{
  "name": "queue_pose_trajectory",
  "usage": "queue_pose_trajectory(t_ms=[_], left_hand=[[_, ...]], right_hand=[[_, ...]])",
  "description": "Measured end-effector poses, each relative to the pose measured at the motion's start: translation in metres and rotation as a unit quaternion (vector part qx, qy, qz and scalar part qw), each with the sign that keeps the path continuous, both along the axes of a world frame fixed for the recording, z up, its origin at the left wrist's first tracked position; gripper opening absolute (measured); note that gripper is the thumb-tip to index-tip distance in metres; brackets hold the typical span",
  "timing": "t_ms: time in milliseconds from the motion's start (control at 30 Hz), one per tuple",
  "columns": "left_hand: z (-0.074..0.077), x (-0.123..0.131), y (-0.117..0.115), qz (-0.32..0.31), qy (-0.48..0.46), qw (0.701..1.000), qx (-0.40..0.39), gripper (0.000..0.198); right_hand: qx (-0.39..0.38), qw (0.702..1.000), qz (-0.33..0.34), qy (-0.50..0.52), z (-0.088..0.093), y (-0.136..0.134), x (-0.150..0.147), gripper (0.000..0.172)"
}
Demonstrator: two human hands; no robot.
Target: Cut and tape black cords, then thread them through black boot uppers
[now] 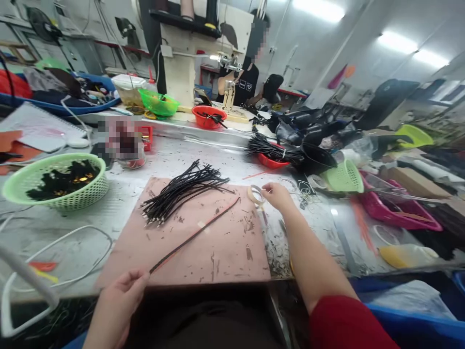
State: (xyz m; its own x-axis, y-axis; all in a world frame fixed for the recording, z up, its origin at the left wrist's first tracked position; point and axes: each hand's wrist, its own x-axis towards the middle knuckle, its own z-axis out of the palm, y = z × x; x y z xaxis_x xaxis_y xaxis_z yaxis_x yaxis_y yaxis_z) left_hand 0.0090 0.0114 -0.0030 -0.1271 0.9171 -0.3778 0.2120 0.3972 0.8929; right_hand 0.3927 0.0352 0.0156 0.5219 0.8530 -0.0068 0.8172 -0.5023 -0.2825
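Observation:
My left hand [125, 295], at the near edge of the pinkish board [232, 252], pinches one end of a long thin black strip [196, 231] with a reddish edge. The strip runs slantwise over the board, and its far end lies near the board's right side. With closed fingertips my right hand [278, 196] grips the edge of a roll of pale tape [256, 195] just off the board's right edge. A loose bundle of black cords [185, 189] with light tips lies on the board's far left part.
A green basket [103, 186] of black pieces stands left. Behind are a red bowl [209, 118] and a sewing machine [178, 68], with a person [247, 85] beyond. A red bowl [272, 161] bears black cords; a magenta basket [403, 218] is at right.

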Motion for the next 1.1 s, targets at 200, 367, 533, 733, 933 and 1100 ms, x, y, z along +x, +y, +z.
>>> queue_pose_trajectory(t_ms=[200, 367, 533, 733, 933, 1100], left_hand=[[0.023, 0.03, 0.0, 0.015, -0.188, 0.98, -0.057, 0.024], [0.036, 0.061, -0.004, 0.061, -0.298, 0.952, -0.042, 0.02], [0.038, 0.098, -0.016, 0.053, -0.363, 0.929, -0.047, 0.023], [0.032, 0.109, -0.034, 0.001, -0.393, 0.917, -0.068, 0.023], [0.039, 0.101, -0.044, -0.009, -0.393, 0.914, -0.096, 0.021], [0.04, 0.096, -0.049, -0.016, -0.397, 0.912, -0.104, 0.02]], right_hand=[[0.135, 0.986, 0.003, 0.093, -0.022, -0.007, -0.017, 0.009], [0.309, 0.934, -0.032, 0.178, -0.015, -0.032, -0.067, 0.018], [0.501, 0.764, 0.064, 0.402, -0.007, -0.076, -0.147, 0.017], [0.434, 0.717, 0.209, 0.504, -0.016, -0.097, -0.184, 0.022], [0.37, 0.743, 0.293, 0.475, -0.02, -0.104, -0.174, 0.031], [0.392, 0.805, 0.323, 0.306, -0.018, -0.105, -0.169, 0.029]])
